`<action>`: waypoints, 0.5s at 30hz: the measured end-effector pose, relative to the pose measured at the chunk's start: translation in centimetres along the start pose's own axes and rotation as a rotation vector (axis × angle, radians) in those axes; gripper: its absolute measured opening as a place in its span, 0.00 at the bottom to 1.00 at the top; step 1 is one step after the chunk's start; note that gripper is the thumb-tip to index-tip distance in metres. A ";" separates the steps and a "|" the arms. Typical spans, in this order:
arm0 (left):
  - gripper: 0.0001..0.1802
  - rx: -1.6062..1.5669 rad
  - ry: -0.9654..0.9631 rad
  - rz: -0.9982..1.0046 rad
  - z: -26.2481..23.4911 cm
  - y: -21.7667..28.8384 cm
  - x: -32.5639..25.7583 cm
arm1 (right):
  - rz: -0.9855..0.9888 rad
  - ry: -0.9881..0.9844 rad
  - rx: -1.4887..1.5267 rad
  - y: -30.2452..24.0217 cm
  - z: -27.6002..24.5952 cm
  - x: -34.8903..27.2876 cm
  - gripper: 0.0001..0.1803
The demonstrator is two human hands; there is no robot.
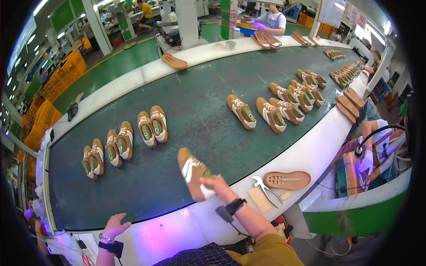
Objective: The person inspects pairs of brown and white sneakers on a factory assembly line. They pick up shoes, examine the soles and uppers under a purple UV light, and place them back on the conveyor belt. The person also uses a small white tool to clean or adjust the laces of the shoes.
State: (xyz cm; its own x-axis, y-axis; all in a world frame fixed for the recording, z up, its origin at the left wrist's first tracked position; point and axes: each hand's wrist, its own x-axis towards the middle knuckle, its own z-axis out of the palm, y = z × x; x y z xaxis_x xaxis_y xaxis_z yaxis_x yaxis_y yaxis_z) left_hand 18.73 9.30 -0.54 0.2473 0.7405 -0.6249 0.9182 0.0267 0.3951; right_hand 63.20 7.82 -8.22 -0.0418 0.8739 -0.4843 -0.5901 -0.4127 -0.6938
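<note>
I had the right hand (216,182) clenched around the heel end of a tan and white shoe (193,172), its toe pointing away across the dark green conveyor belt (195,111). The shoe lay at the near edge of the belt, just where the white rim (310,150) began. My left hand (116,224) rested flat and released on that white rim near its left corner, fingers spread, grasping nothing; a dark wrist device sat on each forearm.

On the rim to the right of the held shoe lay metal pliers (266,188), a pale rectangular block (259,199) touching them, and a brown outsole (287,180) with its tread up, just beyond the pliers.

Further along the belt stood three pairs of the same shoes (126,142) toward the left end, set side by side, well apart from my shoe. Toward the right end more shoes (275,113) were grouped in a loose row, with stacks of soles (350,104) along the right edge. A single sole (174,61) lay on the far rim. At the far edge another person in a light apron (273,20) worked, and a co-worker's gloved hand (366,162) showed at the right beside a machine.
</note>
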 end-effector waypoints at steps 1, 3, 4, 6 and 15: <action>0.40 -0.198 -0.001 0.029 0.3 0.0 0.0 | 0.019 -0.043 -0.030 0.9 1.0 -0.8 0.23; 0.45 -0.651 -0.111 0.056 2.3 4.9 -0.1 | 0.030 -0.144 -0.117 3.0 2.9 -1.7 0.24; 0.46 -0.923 -0.146 0.091 4.0 7.6 -0.2 | 0.016 -0.203 -0.164 3.6 3.8 -2.1 0.24; 0.48 -1.411 -0.249 0.242 7.4 12.3 0.4 | 0.028 -0.341 -0.327 2.2 6.1 -4.0 0.24; 0.36 -2.169 -0.217 -0.080 14.4 10.8 4.6 | -0.940 0.375 -1.328 -14.1 -3.7 7.7 0.28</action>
State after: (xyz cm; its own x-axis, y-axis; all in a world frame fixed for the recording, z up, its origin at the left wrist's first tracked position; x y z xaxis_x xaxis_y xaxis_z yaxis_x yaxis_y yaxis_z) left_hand 34.27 3.39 -8.84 0.4010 0.6373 -0.6580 -0.7167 0.6657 0.2079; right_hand 74.17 19.42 -4.13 0.2049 0.9024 0.3792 0.7607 0.0970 -0.6418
